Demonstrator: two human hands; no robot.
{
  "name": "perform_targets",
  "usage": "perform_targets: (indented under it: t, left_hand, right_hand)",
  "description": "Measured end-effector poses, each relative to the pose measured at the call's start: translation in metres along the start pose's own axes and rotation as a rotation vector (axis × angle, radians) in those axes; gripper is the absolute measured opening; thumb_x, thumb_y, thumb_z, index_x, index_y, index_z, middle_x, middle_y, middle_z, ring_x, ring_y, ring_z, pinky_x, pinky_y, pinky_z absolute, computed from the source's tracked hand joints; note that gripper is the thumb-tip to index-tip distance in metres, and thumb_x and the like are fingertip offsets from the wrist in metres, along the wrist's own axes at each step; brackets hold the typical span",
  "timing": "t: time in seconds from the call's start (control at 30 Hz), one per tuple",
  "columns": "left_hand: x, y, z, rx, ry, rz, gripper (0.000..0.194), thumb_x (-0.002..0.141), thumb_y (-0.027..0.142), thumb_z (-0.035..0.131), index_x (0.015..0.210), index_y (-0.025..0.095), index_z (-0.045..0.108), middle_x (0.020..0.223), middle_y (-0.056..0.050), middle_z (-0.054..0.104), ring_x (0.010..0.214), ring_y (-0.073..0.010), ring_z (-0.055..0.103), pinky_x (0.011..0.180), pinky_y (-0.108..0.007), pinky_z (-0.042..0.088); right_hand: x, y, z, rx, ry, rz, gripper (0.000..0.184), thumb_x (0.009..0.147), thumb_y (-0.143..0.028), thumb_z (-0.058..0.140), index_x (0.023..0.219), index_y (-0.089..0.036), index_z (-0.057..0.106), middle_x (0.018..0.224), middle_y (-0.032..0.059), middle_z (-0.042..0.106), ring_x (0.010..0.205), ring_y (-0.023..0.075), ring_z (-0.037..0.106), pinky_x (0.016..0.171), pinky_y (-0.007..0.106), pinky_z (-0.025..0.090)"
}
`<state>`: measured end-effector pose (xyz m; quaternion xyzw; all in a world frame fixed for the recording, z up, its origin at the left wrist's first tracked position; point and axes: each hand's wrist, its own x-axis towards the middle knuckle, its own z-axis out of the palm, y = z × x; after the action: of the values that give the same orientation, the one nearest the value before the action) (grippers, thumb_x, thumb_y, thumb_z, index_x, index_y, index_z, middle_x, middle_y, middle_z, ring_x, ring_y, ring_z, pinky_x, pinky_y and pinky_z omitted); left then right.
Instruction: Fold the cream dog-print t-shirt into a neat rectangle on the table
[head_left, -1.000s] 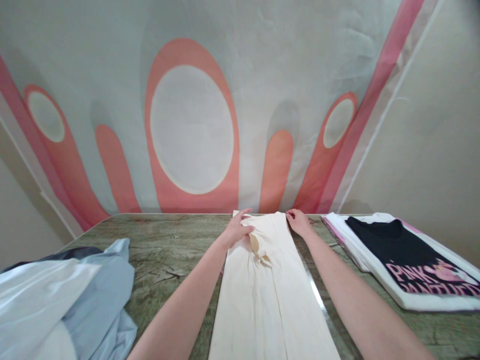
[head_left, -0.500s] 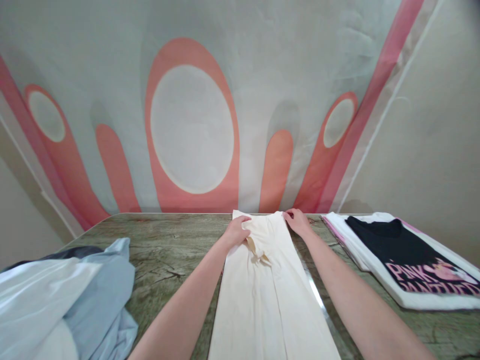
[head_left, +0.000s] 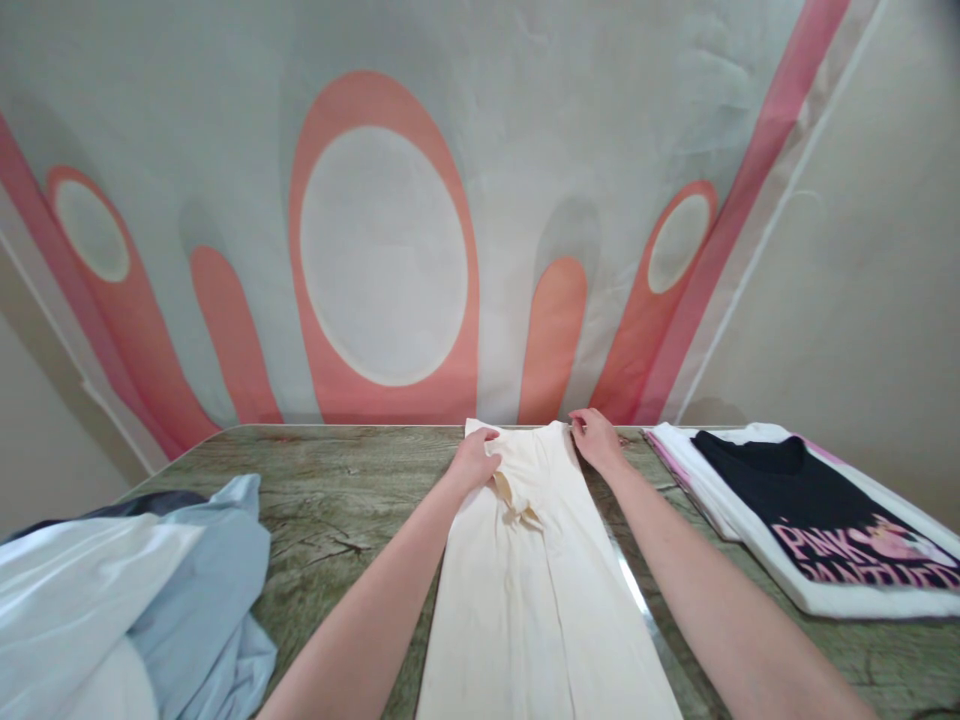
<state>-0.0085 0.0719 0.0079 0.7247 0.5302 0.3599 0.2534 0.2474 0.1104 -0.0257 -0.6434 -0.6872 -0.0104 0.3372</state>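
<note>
Cream trousers (head_left: 487, 600) with a small knotted tie at the front lie lengthwise on the table in front of me, waistband at the far edge. Their lower end runs out of the bottom of the view. On the left side of the waist rests my left hand (head_left: 474, 464), thumb and fingers apart on the cloth. My right hand (head_left: 596, 440) hovers at the far right corner of the waistband, its fingers loosely bent and just off the fabric. Whether its thumb still brushes the corner is hard to see.
A loose heap of light blue and white clothes (head_left: 202, 590) lies on the left of the wood-grain table (head_left: 330, 500). At right is a stack of folded shirts with a black printed one (head_left: 780, 490) on top. A pink-and-grey backdrop (head_left: 495, 200) rises behind the far edge.
My right hand has lifted slightly up and away from the waistband corner, where its fingertips were. My left hand and the trousers stay nearly in place.
</note>
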Motion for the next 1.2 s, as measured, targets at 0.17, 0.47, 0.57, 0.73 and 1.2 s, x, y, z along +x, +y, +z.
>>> perform_targets:
  t: [0.17, 0.47, 0.57, 0.73, 1.2]
  left_hand:
    - [0.001, -0.001, 0.000, -0.015, 0.024, -0.026, 0.035, 0.064, 0.004, 0.056, 0.097, 0.015, 0.061, 0.101, -0.007, 0.063, 0.097, -0.0193, 0.056, 0.091, -0.030, 0.039]
    - [-0.002, -0.003, -0.003, 0.104, 0.049, -0.133, 0.027, 0.071, 0.008, 0.054, 0.096, 0.015, 0.061, 0.084, -0.005, 0.063, 0.083, -0.0181, 0.058, 0.082, -0.028, 0.041]
    - [-0.005, 0.001, -0.003, 0.198, 0.068, -0.073, 0.029, 0.072, 0.007, 0.052, 0.098, 0.016, 0.060, 0.091, -0.008, 0.062, 0.091, -0.0198, 0.056, 0.086, -0.029, 0.039]
    - [-0.012, 0.023, 0.006, 0.288, -0.005, 0.229, 0.028, 0.078, 0.012, 0.048, 0.104, 0.018, 0.059, 0.108, -0.009, 0.058, 0.105, -0.0215, 0.052, 0.094, -0.031, 0.034]
    - [-0.036, 0.023, 0.030, 0.339, -0.381, 0.163, 0.069, 0.076, 0.054, 0.051, 0.127, 0.010, 0.042, 0.142, -0.020, 0.024, 0.133, -0.0325, 0.016, 0.105, -0.048, 0.010]
  right_hand:
    - [-0.006, -0.032, 0.016, 0.004, -0.125, -0.128, 0.041, 0.088, -0.027, 0.033, 0.123, -0.013, 0.049, 0.127, 0.0087, 0.051, 0.119, 0.0162, 0.042, 0.103, 0.027, 0.027]
    - [-0.015, -0.022, 0.019, -0.144, -0.424, 0.053, 0.081, 0.083, -0.067, 0.017, 0.140, -0.010, 0.024, 0.147, 0.0129, 0.015, 0.135, 0.0259, 0.012, 0.108, 0.045, 0.009]
    - [-0.013, -0.020, 0.016, -0.150, -0.423, 0.072, 0.084, 0.081, -0.069, 0.016, 0.140, -0.010, 0.022, 0.147, 0.0142, 0.015, 0.135, 0.0268, 0.012, 0.107, 0.048, 0.007]
    - [-0.014, -0.021, 0.018, -0.148, -0.415, 0.078, 0.083, 0.081, -0.069, 0.018, 0.141, -0.012, 0.022, 0.147, 0.0131, 0.015, 0.135, 0.0272, 0.011, 0.107, 0.050, 0.005]
    - [-0.012, -0.014, 0.015, -0.151, -0.421, 0.135, 0.080, 0.082, -0.066, 0.018, 0.141, -0.011, 0.020, 0.147, 0.0120, 0.016, 0.135, 0.0289, 0.010, 0.106, 0.053, 0.004]
